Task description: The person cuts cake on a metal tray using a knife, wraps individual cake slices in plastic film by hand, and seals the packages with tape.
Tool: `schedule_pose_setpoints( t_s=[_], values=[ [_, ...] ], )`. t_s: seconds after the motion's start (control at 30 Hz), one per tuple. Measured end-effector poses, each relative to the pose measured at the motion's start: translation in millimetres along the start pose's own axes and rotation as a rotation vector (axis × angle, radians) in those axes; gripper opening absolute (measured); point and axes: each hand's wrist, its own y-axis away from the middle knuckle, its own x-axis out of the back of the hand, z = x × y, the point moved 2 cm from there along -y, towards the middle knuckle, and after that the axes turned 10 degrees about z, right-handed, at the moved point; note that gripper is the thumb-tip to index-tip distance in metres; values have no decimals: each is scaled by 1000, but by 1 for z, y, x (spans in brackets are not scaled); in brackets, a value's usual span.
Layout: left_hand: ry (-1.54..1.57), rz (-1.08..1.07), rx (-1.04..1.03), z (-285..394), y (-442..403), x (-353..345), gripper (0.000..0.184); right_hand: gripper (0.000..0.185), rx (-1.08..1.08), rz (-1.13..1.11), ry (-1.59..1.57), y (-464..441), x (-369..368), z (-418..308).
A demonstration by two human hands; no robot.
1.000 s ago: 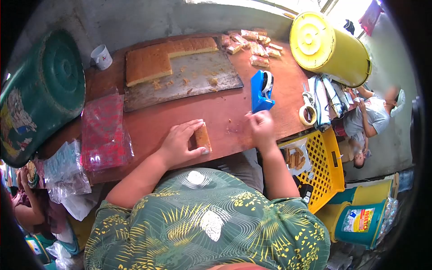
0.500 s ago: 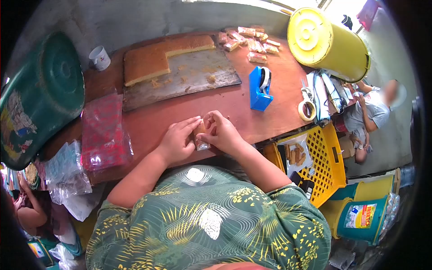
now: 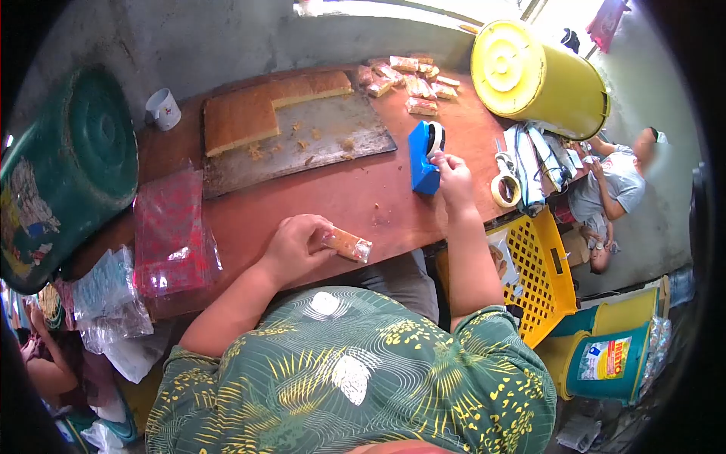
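My left hand [image 3: 297, 244] is closed on one end of a slice of cake in clear plastic wrap [image 3: 348, 246], holding it close to the table's front edge. The wrapped slice points to the right, its far end free. At the blue tape dispenser [image 3: 423, 170], my right hand [image 3: 456, 180] has thumb and finger pinched together beside the tape roll [image 3: 435, 138]. The strip of tape between those fingertips is too small to see clearly. Behind my hands lies a metal tray [image 3: 318, 151] bearing a brown-topped sheet cake [image 3: 242, 121] with one corner section cut away.
Several wrapped slices [image 3: 421, 106] lie at the back. Plastic sheets with red print [image 3: 170, 227] and a white mug [image 3: 163, 110] are on the left. A yellow drum [image 3: 529, 76], masking tape [image 3: 505, 191] and yellow crate [image 3: 541, 272] are on the right. Other people sit farther off.
My right hand has left the wrapped slice and reached right and away to the tape dispenser. My left hand keeps the slice, now turned more sideways.
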Motion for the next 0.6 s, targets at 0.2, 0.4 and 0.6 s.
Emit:
schedule_pose_setpoints(
  t_s=[0.2,0.4,0.6],
  values=[
    [149,97,-116,8,1,6,38,34,611,282,768,44,34,20],
    [61,147,-251,12,1,5,33,23,93,-329,310,78,-8,-17],
    [6,190,-342,10,8,3,41,29,278,-1009,443,166,-97,-123]
  ],
)
